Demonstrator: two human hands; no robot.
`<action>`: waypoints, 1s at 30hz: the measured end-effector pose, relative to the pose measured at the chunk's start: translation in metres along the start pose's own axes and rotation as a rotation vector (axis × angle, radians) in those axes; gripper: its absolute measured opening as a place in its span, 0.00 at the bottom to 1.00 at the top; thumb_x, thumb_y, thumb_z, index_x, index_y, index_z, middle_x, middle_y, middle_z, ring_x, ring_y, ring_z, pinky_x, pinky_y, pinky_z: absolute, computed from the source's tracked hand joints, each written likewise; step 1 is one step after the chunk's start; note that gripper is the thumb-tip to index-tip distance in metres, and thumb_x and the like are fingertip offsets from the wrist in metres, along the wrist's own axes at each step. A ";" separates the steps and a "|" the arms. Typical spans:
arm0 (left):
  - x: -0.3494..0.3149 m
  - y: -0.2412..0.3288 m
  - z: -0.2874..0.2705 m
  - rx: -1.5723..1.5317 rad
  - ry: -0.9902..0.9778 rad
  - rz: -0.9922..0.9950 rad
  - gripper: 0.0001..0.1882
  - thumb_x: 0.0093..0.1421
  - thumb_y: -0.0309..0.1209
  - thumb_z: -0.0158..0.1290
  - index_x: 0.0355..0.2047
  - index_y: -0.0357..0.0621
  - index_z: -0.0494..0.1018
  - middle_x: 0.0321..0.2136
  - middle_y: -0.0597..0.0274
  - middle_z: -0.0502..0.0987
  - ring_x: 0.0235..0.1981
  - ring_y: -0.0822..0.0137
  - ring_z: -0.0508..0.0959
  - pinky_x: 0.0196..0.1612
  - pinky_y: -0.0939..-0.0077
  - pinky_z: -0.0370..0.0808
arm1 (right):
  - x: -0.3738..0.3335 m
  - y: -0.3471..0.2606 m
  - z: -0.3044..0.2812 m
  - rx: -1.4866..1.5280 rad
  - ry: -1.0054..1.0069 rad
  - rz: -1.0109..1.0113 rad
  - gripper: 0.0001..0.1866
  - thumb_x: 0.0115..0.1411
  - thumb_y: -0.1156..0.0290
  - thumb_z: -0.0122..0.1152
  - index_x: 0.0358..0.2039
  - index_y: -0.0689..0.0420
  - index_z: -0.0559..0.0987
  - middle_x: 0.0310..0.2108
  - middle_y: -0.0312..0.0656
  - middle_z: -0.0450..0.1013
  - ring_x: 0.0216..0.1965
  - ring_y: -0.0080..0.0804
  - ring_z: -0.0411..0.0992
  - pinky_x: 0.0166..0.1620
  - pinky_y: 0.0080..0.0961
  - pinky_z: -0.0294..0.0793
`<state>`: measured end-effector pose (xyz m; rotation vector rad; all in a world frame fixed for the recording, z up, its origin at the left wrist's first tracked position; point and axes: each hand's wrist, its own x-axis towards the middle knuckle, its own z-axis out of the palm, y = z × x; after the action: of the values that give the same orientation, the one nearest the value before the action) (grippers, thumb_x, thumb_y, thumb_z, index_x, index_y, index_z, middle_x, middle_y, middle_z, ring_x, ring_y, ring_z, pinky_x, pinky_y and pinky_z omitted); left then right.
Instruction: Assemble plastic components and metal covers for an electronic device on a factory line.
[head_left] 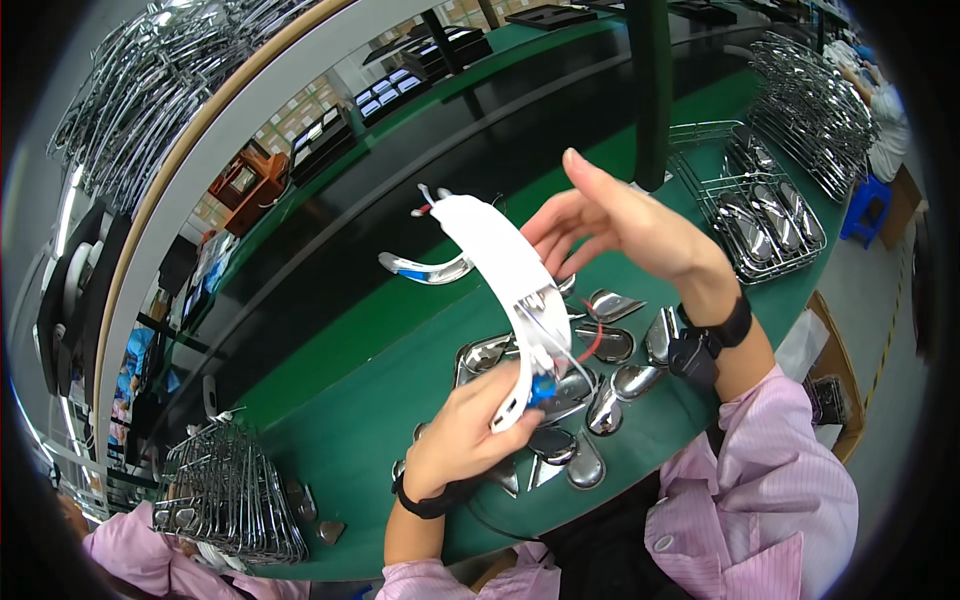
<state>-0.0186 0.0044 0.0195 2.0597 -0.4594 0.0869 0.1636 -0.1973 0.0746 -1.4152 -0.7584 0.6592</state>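
My left hand (465,430) grips the near end of a white curved plastic band (490,250), held tilted above the table. A blue piece (543,388) sits by my left fingertips, and a thin red wire (597,335) loops from the band's side. More wire ends stick out at its far tip. My right hand (625,225) is open beside the band's upper part, thumb raised and fingers stretched out; whether a fingertip touches the band I cannot tell. Below lie several shiny silver shells (605,410). Past the band is a slim curved piece (430,274) with a blue strip.
On the green table (340,420), a wire basket (770,230) of shiny shells stands at the right and a wire rack (225,490) at the lower left. A dark post (648,90) rises at the back. A blue stool (868,208) stands beyond the table.
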 end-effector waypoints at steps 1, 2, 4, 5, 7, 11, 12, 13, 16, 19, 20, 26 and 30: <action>0.001 0.001 0.000 -0.092 -0.069 0.016 0.17 0.62 0.30 0.55 0.49 0.33 0.75 0.35 0.59 0.80 0.33 0.66 0.81 0.40 0.71 0.77 | 0.004 0.007 -0.004 0.102 -0.097 0.065 0.54 0.65 0.25 0.26 0.51 0.69 0.79 0.44 0.49 0.80 0.45 0.35 0.78 0.53 0.29 0.74; 0.003 0.009 -0.001 -0.106 -0.154 -0.006 0.18 0.62 0.31 0.55 0.49 0.33 0.75 0.36 0.57 0.80 0.34 0.65 0.82 0.41 0.71 0.78 | 0.008 0.011 0.000 0.278 -0.193 0.062 0.52 0.66 0.27 0.29 0.53 0.69 0.77 0.49 0.52 0.79 0.49 0.39 0.78 0.56 0.31 0.73; 0.002 0.009 0.001 -0.157 -0.279 0.012 0.18 0.62 0.32 0.57 0.49 0.33 0.75 0.36 0.56 0.81 0.35 0.63 0.82 0.42 0.71 0.78 | 0.018 0.024 0.007 0.688 -0.461 0.038 0.47 0.70 0.33 0.30 0.54 0.70 0.76 0.50 0.55 0.78 0.51 0.44 0.77 0.58 0.36 0.73; 0.001 0.009 0.002 -0.221 -0.329 0.020 0.18 0.62 0.32 0.58 0.49 0.33 0.76 0.36 0.56 0.81 0.36 0.62 0.82 0.43 0.70 0.78 | 0.019 0.029 0.012 0.831 -0.482 -0.003 0.38 0.74 0.43 0.34 0.54 0.70 0.76 0.49 0.56 0.78 0.50 0.47 0.78 0.58 0.41 0.75; -0.002 0.006 -0.002 -0.238 -0.450 0.057 0.25 0.61 0.28 0.59 0.57 0.31 0.69 0.40 0.52 0.78 0.36 0.59 0.79 0.42 0.68 0.76 | 0.019 0.036 0.013 0.966 -0.416 -0.081 0.30 0.75 0.51 0.38 0.45 0.66 0.80 0.42 0.53 0.81 0.42 0.47 0.81 0.52 0.42 0.79; -0.023 0.010 -0.019 -0.488 -0.507 -0.067 0.20 0.67 0.32 0.55 0.54 0.31 0.70 0.38 0.56 0.79 0.33 0.65 0.80 0.40 0.71 0.77 | 0.025 0.032 -0.012 0.711 -0.082 -0.210 0.29 0.75 0.51 0.38 0.35 0.61 0.81 0.32 0.48 0.82 0.35 0.42 0.83 0.43 0.36 0.83; -0.030 0.007 -0.022 -0.552 -0.485 -0.105 0.20 0.69 0.34 0.52 0.54 0.30 0.70 0.38 0.57 0.80 0.32 0.67 0.81 0.39 0.72 0.78 | 0.023 0.031 -0.010 0.636 -0.045 -0.189 0.30 0.75 0.50 0.38 0.35 0.61 0.81 0.32 0.48 0.82 0.35 0.41 0.83 0.43 0.35 0.83; -0.031 0.004 -0.028 -0.592 -0.521 -0.113 0.21 0.69 0.35 0.52 0.53 0.29 0.70 0.38 0.56 0.80 0.33 0.68 0.82 0.39 0.73 0.78 | 0.021 0.031 -0.005 0.562 -0.008 -0.168 0.30 0.75 0.49 0.38 0.34 0.61 0.81 0.32 0.48 0.82 0.34 0.41 0.83 0.43 0.34 0.83; -0.051 0.002 -0.054 -0.716 -0.521 -0.293 0.46 0.63 0.54 0.58 0.57 0.13 0.63 0.33 0.42 0.79 0.32 0.58 0.81 0.37 0.67 0.79 | 0.025 0.031 -0.001 0.455 0.056 -0.141 0.32 0.75 0.46 0.38 0.34 0.61 0.81 0.32 0.48 0.82 0.34 0.37 0.83 0.43 0.30 0.82; -0.071 -0.011 -0.069 -1.061 -0.336 -0.330 0.48 0.59 0.50 0.63 0.57 0.09 0.61 0.34 0.32 0.78 0.22 0.51 0.80 0.24 0.62 0.77 | 0.036 0.045 -0.006 0.326 0.130 -0.150 0.34 0.74 0.44 0.37 0.33 0.62 0.81 0.32 0.47 0.82 0.34 0.35 0.82 0.41 0.27 0.82; -0.071 -0.018 -0.075 -1.106 -0.363 -0.297 0.50 0.58 0.50 0.64 0.57 0.08 0.59 0.37 0.26 0.77 0.18 0.49 0.78 0.18 0.58 0.75 | 0.036 0.049 -0.004 0.314 0.117 -0.119 0.35 0.74 0.43 0.37 0.35 0.63 0.81 0.33 0.47 0.82 0.34 0.34 0.82 0.41 0.27 0.82; -0.081 -0.041 -0.136 -0.828 -0.097 -0.369 0.50 0.57 0.58 0.61 0.61 0.22 0.61 0.35 0.37 0.80 0.16 0.53 0.79 0.17 0.64 0.78 | 0.029 0.077 -0.026 -0.004 0.210 0.004 0.33 0.73 0.44 0.39 0.51 0.63 0.78 0.45 0.46 0.80 0.41 0.36 0.80 0.43 0.29 0.80; -0.051 -0.081 -0.183 -0.189 0.076 -0.681 0.28 0.72 0.51 0.44 0.53 0.33 0.68 0.30 0.52 0.81 0.23 0.63 0.82 0.27 0.73 0.80 | 0.000 0.116 -0.061 -0.843 0.289 -0.079 0.22 0.65 0.55 0.58 0.51 0.59 0.78 0.43 0.47 0.78 0.44 0.42 0.78 0.46 0.38 0.77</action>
<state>-0.0133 0.2105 0.0340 1.9151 0.2839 -0.2741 0.2164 -0.2280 -0.0411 -2.1689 -0.8965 0.0345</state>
